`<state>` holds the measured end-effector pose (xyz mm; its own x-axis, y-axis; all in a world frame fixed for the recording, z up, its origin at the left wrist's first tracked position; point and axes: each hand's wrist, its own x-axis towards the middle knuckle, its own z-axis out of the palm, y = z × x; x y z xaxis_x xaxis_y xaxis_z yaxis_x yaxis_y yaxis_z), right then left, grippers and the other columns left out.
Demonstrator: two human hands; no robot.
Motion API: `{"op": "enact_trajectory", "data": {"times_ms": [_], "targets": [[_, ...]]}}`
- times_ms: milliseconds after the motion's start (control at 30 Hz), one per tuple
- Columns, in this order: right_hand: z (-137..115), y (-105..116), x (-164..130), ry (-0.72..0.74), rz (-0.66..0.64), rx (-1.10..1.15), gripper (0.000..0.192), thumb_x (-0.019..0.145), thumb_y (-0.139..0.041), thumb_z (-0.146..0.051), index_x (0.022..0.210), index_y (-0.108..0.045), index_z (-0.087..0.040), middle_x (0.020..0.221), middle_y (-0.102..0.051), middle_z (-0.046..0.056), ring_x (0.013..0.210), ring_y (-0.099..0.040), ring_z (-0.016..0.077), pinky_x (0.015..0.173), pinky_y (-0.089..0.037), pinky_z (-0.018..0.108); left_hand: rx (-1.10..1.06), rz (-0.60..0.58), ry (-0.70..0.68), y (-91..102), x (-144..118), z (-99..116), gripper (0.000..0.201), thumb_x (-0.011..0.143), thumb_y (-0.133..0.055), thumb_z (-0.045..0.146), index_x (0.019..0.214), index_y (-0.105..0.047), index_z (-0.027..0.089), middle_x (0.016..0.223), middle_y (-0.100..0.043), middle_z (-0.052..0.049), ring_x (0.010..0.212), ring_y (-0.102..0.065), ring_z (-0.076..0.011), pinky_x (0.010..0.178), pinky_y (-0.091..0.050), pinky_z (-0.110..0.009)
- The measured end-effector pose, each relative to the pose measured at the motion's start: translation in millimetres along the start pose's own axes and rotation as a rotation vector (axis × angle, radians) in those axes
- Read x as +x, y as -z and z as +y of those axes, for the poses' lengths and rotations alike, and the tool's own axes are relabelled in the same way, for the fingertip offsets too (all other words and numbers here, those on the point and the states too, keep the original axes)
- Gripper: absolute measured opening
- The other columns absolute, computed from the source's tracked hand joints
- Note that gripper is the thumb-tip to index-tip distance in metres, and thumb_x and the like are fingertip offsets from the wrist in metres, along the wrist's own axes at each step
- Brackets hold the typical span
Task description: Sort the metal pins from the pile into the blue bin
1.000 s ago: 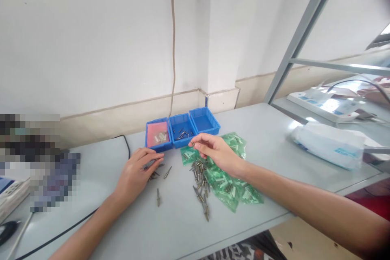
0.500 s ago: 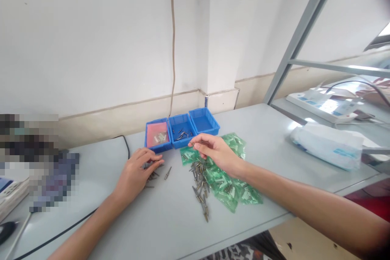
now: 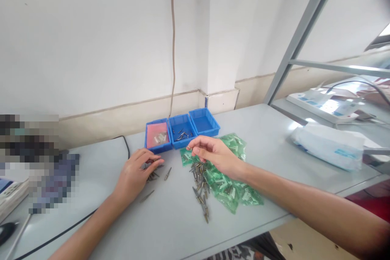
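My left hand [image 3: 135,172] hovers low over a small pile of metal pins [image 3: 152,176], its fingers curled and the thumb and forefinger pinched on what looks like a pin, partly hidden. Between the thumb and fingers of my right hand [image 3: 215,152] is a small metal pin [image 3: 189,148], held in front of the middle blue bin. Below that hand lies a larger heap of pointed, grey-and-brass pins [image 3: 200,178], beside green plastic packets [image 3: 224,189] with similar pieces inside. Two loose pins, one upper [image 3: 167,173] and one lower [image 3: 147,196], lie near my left hand.
Three blue bins stand in a row by the wall: the left bin [image 3: 159,148] holds a pink sheet and a bag of parts, the middle bin [image 3: 182,144] several pins. A white-blue soft pack [image 3: 330,146] lies right, near a metal frame [image 3: 300,32]. A black cable [image 3: 61,233] runs left.
A loose pin now lies apart, nearer the front, below my left hand. My right hand has shifted slightly down, with the small pin still pinched. The left hand has hardly moved.
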<state>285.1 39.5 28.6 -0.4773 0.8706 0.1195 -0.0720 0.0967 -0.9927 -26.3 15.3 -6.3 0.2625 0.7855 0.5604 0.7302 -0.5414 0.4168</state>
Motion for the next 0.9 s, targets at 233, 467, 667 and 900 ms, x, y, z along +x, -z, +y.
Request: {"op": "enact_trajectory", "data": {"times_ms": [233,467,667,900], "targets": [[0.9,0.0,0.6,-0.018,0.020,-0.007,0.034,0.096,-0.077,-0.052,0.108,-0.076,-0.021,0.093,-0.072,0.003,0.071,-0.054,0.0143,0.067,-0.045,0.030,0.010,-0.047,0.002,2.1,0.5,5.4,0.030,0.106,-0.065,0.048,0.089,-0.073,0.024,0.082,-0.071,-0.001,0.075,-0.063,-0.0185,0.071,-0.050,-0.031],[-0.8,0.4,-0.4,-0.012,0.016,0.003,0.030,0.096,-0.077,-0.050,0.107,-0.075,-0.021,0.092,-0.071,0.003,0.071,-0.054,0.0142,0.068,-0.045,0.030,0.014,0.031,-0.063,1.5,3.1,1.8,0.021,0.107,-0.066,0.041,0.099,-0.077,0.024,0.094,-0.076,-0.004,0.090,-0.067,-0.0220,0.084,-0.054,-0.036],[-2.4,1.4,-0.3,0.019,0.035,-0.067,0.031,0.095,-0.078,-0.048,0.115,-0.077,-0.024,0.098,-0.069,0.003,0.074,-0.055,0.0156,0.067,-0.045,0.030,0.022,0.029,-0.049,1.3,1.5,3.0,0.023,0.107,-0.064,0.043,0.109,-0.080,0.027,0.102,-0.077,-0.006,0.096,-0.071,-0.0230,0.084,-0.058,-0.037],[0.3,-0.1,0.5,0.005,0.049,-0.076,0.029,0.093,-0.080,-0.047,0.108,-0.077,-0.022,0.089,-0.068,0.002,0.072,-0.053,0.0159,0.065,-0.043,0.030,0.031,0.031,-0.016,1.5,0.9,2.7,0.024,0.107,-0.065,0.044,0.101,-0.079,0.025,0.096,-0.076,-0.005,0.092,-0.071,-0.0223,0.080,-0.057,-0.035]]}}
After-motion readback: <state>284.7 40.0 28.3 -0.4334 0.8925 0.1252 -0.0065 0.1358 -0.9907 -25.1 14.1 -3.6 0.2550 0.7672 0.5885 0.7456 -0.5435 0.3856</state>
